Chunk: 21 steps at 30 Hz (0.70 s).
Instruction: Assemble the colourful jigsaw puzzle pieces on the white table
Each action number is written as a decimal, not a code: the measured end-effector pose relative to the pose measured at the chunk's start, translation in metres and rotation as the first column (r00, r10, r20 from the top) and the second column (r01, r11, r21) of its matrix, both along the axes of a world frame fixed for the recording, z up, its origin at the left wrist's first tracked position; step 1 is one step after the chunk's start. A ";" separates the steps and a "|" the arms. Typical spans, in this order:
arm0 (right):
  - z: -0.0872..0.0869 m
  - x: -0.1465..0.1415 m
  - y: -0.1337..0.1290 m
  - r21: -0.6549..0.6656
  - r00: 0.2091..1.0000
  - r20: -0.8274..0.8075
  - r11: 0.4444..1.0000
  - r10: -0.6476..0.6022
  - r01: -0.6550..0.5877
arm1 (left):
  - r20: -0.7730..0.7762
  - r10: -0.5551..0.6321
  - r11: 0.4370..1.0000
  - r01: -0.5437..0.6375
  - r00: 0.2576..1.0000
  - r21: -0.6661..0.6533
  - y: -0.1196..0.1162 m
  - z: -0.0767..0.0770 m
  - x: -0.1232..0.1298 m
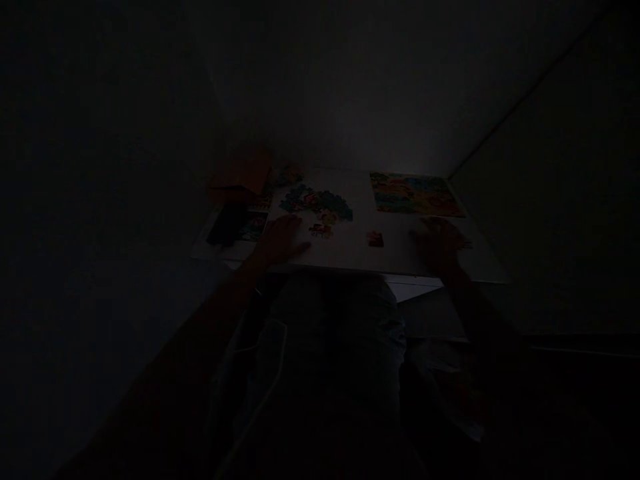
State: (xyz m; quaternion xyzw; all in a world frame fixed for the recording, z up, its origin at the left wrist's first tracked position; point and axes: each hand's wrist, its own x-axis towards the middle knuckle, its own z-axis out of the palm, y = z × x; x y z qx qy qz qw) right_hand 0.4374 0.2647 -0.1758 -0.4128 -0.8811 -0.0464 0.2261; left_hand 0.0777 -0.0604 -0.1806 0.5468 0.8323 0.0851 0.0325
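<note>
In this gloom my left hand (280, 241) lies flat and open on the white board (350, 257), fingers just beside the jigsaw cluster (316, 208). My right hand (440, 243) is too dark to tell whether it holds anything. A small loose piece (375, 239) lies between them, below the picture sheet (415, 195).

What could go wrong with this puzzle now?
The left hand sits right beside the joined puzzle pieces, so one slip might push them apart. The loose reddish piece lies alone on the white table, where the right hand might bump it. The room is also very dark, so similar colours could be hard to match.
</note>
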 end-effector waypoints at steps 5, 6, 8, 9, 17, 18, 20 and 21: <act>0.005 -0.099 -0.070 -0.239 0.898 0.046 0.878 0.438 -0.416 | 0.012 0.003 1.000 -0.003 1.000 0.003 0.002 -0.002 -0.001; 0.007 -0.118 -0.081 -0.270 0.887 0.054 0.862 0.459 -0.430 | 0.017 0.002 1.000 -0.002 1.000 0.010 0.002 -0.002 -0.001; 0.011 -0.148 -0.098 -0.336 0.879 0.071 0.841 0.472 -0.424 | 0.024 0.001 1.000 -0.001 1.000 0.018 0.001 -0.001 0.000; 0.012 -0.158 -0.103 -0.361 0.877 0.078 0.834 0.474 -0.418 | 0.025 -0.001 1.000 0.000 1.000 0.021 0.001 0.000 0.001; 0.008 -0.164 -0.104 -0.416 0.842 -0.039 0.758 0.537 -0.503 | 0.016 -0.004 1.000 0.004 1.000 0.028 0.000 0.004 0.003; 0.008 -0.165 -0.103 -0.428 0.836 -0.041 0.746 0.548 -0.510 | 0.013 -0.005 1.000 0.004 1.000 0.030 0.000 0.004 0.002; 0.009 -0.168 -0.101 -0.455 0.806 -0.023 0.711 0.592 -0.535 | 0.003 -0.005 0.999 0.005 1.000 0.036 0.001 0.003 0.001; 0.009 -0.170 -0.100 -0.463 0.788 -0.016 0.694 0.616 -0.552 | -0.003 -0.005 0.999 0.005 1.000 0.041 0.001 0.002 0.001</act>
